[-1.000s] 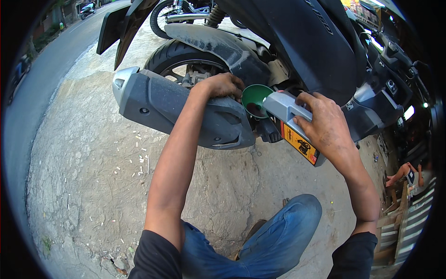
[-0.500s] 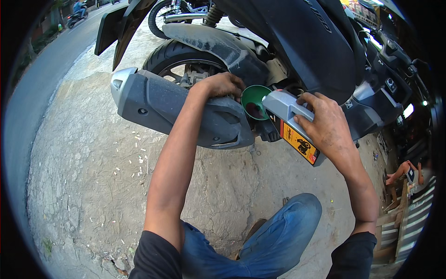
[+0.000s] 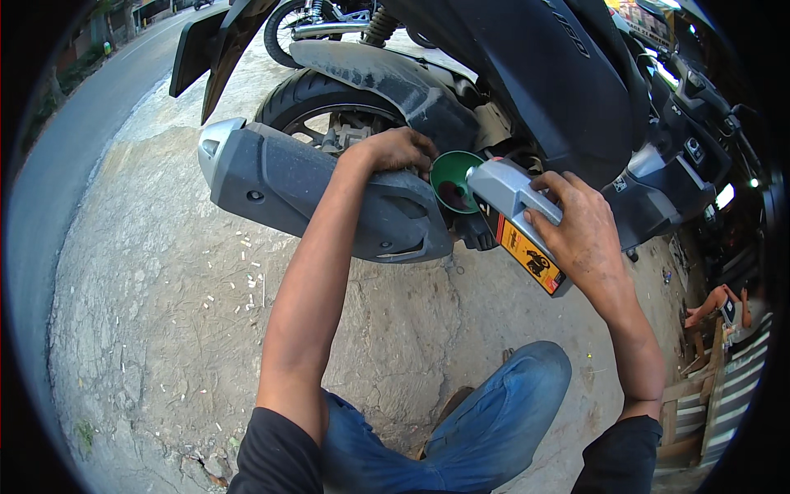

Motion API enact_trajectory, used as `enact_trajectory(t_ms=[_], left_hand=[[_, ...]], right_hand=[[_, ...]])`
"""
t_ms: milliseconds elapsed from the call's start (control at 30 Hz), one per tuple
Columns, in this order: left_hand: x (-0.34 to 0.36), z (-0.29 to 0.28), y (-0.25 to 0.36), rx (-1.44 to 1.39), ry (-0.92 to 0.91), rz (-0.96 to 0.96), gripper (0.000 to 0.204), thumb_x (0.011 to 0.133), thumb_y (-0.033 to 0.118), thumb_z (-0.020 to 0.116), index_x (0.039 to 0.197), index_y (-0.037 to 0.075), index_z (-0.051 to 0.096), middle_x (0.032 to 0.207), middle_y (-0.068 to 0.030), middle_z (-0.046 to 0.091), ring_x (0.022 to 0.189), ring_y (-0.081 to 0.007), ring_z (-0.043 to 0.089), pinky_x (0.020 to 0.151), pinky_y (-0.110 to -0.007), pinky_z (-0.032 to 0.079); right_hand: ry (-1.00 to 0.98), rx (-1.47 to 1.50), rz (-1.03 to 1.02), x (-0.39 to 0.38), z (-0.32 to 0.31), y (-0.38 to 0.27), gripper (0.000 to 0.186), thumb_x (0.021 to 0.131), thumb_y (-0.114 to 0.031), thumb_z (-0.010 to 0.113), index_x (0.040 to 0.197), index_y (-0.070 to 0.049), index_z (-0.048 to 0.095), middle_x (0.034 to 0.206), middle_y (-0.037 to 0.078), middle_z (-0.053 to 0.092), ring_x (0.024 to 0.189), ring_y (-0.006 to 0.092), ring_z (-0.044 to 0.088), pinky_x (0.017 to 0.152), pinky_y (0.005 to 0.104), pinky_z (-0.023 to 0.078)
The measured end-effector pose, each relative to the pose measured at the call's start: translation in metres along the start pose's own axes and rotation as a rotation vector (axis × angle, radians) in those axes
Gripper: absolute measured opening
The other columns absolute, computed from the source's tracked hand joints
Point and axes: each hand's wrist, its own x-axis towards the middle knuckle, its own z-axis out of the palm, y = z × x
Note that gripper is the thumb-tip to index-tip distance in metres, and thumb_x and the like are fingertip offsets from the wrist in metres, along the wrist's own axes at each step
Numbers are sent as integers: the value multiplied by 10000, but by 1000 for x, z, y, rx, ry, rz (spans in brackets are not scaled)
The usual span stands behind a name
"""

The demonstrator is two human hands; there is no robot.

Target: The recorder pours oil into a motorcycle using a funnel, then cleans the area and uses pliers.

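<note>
My right hand is wrapped round the handle of a grey oil bottle with an orange and black label. The bottle is tipped to the left, its mouth at the right rim of a green funnel. Dark reddish liquid shows inside the funnel. At the funnel's left edge, my left hand has its fingers curled in, pinching the rim; the fingertips are partly hidden. The funnel stands at the side of a dark scooter, just past the front end of its exhaust muffler. Its spout is out of sight.
Behind the muffler is the scooter's rear wheel under a dusty mudguard. Another motorcycle stands beyond. White bits litter the concrete ground. A road runs along the left. A person sits at far right by a striped bench.
Both hands, the bottle and the funnel keep nearly the same places, with a slight shift of the whole view. A rider on the road at upper left has gone out of view.
</note>
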Motion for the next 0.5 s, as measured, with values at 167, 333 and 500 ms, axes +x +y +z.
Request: enact_trajectory(t_ms=[167, 333, 500], left_hand=[[5, -1, -9, 13, 3, 25, 526, 757, 203, 751, 1265, 66, 756, 1120, -133, 784, 1038, -239, 722, 1002, -335, 520], [5, 0, -9, 3, -7, 18, 504, 777, 197, 750, 1263, 63, 756, 1101, -117, 788, 1042, -228, 720, 1009, -327, 513], [7, 0, -9, -27, -15, 34, 489, 795, 186, 738, 1265, 51, 751, 1069, -125, 790, 1038, -225, 721, 1004, -327, 516]], right_hand=[[55, 42, -26, -6, 8, 11, 312, 876, -109, 786, 1160, 15, 743, 1075, 203, 741, 957, 326, 759, 881, 439, 592], [69, 91, 45, -16, 12, 12, 314, 869, -107, 785, 1154, 18, 746, 1058, 198, 739, 951, 310, 753, 852, 420, 599], [146, 154, 48, -22, 17, 15, 326, 862, -103, 789, 1165, 9, 741, 1052, 184, 730, 951, 303, 749, 846, 414, 598]])
